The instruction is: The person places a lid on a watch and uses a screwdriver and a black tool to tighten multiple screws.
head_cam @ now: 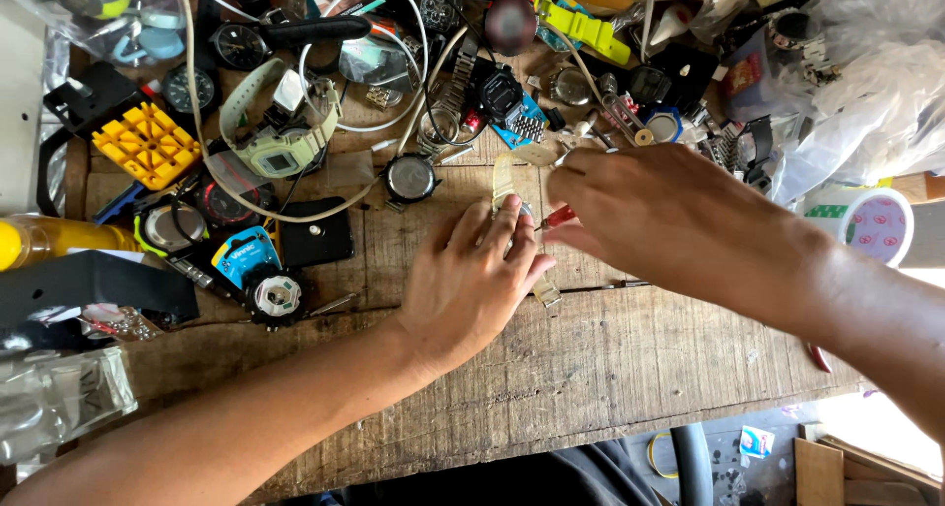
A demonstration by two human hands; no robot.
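Rough, cracked wooden planks form the bench (610, 368), where the left hand (472, 280) presses flat on a watch with a translucent yellowish strap (505, 176). Just right of that watch, the right hand (669, 211) pinches a slim red-handled tool (558, 217); left of it lies a round strapless watch face (410, 178), farther left a ridged yellow plastic block (148, 144).

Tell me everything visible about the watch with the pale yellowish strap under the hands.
The small watch with a translucent pale yellowish strap lies flat on the worn wooden workbench, strap running away from the person. Its round metal case is mostly hidden by the left hand, whose fingers press on it. The right hand holds a thin red-handled tool with its tip at the case. One strap end pokes out below the left hand.
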